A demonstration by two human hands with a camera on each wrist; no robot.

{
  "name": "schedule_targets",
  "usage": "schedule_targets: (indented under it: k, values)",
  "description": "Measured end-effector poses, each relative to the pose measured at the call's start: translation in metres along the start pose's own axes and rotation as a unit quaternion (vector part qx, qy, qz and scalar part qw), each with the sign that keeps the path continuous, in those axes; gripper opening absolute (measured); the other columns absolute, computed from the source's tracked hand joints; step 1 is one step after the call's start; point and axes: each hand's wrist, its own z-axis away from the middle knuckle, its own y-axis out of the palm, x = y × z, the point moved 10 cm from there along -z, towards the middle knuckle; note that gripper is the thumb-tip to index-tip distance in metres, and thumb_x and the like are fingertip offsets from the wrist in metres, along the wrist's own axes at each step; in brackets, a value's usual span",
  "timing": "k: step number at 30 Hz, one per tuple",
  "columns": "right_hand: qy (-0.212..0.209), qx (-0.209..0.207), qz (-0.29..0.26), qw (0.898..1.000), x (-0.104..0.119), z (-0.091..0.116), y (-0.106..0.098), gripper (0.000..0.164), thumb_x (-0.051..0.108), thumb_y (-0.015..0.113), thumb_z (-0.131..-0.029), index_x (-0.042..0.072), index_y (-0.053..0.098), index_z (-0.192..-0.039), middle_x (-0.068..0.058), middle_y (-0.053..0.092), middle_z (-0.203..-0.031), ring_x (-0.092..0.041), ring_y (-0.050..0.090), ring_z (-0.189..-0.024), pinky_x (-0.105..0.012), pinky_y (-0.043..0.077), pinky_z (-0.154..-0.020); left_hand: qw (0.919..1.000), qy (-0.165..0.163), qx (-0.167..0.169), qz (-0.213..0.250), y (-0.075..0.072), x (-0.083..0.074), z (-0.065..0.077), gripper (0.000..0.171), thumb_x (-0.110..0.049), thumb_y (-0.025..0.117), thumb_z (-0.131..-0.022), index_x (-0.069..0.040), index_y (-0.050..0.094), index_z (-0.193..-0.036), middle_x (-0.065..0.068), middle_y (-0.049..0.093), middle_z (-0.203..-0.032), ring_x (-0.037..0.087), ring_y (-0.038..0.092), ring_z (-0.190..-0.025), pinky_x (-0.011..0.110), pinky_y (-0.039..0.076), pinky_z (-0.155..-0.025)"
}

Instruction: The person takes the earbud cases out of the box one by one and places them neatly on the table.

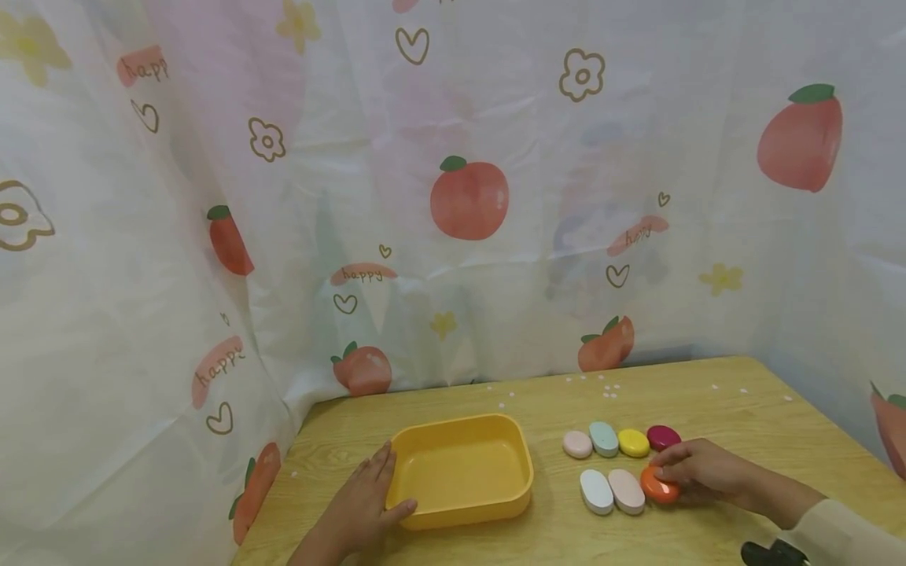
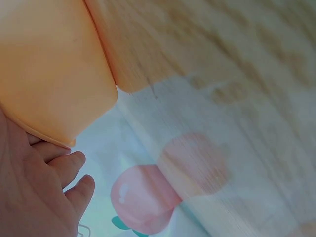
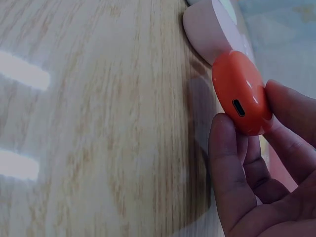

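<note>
My right hand pinches a glossy orange earbud case between thumb and fingers; its charging port faces the right wrist camera. The case is tilted, close over the table, right beside a pale pink oval case. Left of that lies a white oval one. Behind them a row holds a pale pink round case, a light blue one, a yellow one and a dark red one. Relaxed fingers of my left hand rest along the left side of a yellow plastic box, thumb at its front corner.
The wood-grain table ends at a white curtain printed with fruit, which hangs behind and at both sides. Small white flakes lie scattered near the table's back edge. A black object sits by the right sleeve.
</note>
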Motion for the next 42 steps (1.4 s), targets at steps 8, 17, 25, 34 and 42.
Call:
schedule_targets:
  k: [8, 17, 25, 34, 42]
  values:
    - [-0.002, -0.025, 0.054, 0.998, 0.0011, 0.0008, -0.0033, 0.037, 0.012, 0.067, -0.092, -0.016, 0.059, -0.115, -0.009, 0.063, -0.101, -0.022, 0.060, -0.089, -0.038, 0.056, -0.076, 1.0000, -0.002, 0.002, 0.001, 0.0000, -0.0008, -0.0005, 0.089, -0.061, 0.045, -0.096, 0.009, 0.030, -0.148, 0.021, 0.022, -0.157, 0.034, 0.030, -0.140, 0.053, 0.025, -0.111]
    - [0.004, -0.051, 0.101, 0.994, 0.0027, 0.0005, 0.0001, 0.032, 0.009, 0.068, -0.089, -0.014, 0.062, -0.111, -0.009, 0.065, -0.098, -0.021, 0.060, -0.084, -0.037, 0.056, -0.072, 1.0000, -0.001, -0.001, 0.003, 0.0013, 0.0004, 0.0019, 0.089, -0.062, 0.046, -0.095, 0.010, 0.031, -0.147, 0.022, 0.023, -0.156, 0.035, 0.031, -0.139, 0.054, 0.025, -0.110]
    - [0.018, -0.082, 0.145, 0.986, 0.0085, -0.0004, -0.0006, 0.027, 0.008, 0.069, -0.088, -0.011, 0.066, -0.107, -0.009, 0.066, -0.097, -0.019, 0.059, -0.081, -0.035, 0.055, -0.070, 0.9999, -0.011, 0.008, 0.003, 0.0021, 0.0045, 0.0014, 0.091, -0.064, 0.043, -0.095, 0.007, 0.029, -0.149, 0.018, 0.020, -0.158, 0.032, 0.028, -0.141, 0.052, 0.023, -0.112]
    - [0.031, -0.093, 0.154, 0.983, 0.0064, -0.0004, 0.0002, 0.025, 0.005, 0.067, -0.088, -0.010, 0.068, -0.107, -0.009, 0.066, -0.095, -0.018, 0.058, -0.077, -0.036, 0.054, -0.068, 1.0000, -0.003, 0.003, 0.000, 0.0007, 0.0043, 0.0018, 0.089, -0.062, 0.044, -0.096, 0.009, 0.030, -0.148, 0.021, 0.022, -0.157, 0.034, 0.029, -0.140, 0.054, 0.024, -0.111]
    - [0.034, -0.087, 0.148, 0.985, 0.0002, -0.0017, 0.0026, 0.025, 0.006, 0.067, -0.088, -0.011, 0.067, -0.107, -0.008, 0.066, -0.095, -0.017, 0.059, -0.078, -0.034, 0.054, -0.068, 1.0000, 0.000, 0.007, -0.005, 0.0027, 0.0022, 0.0045, 0.090, -0.063, 0.043, -0.096, 0.009, 0.031, -0.147, 0.022, 0.023, -0.156, 0.033, 0.030, -0.140, 0.053, 0.026, -0.110]
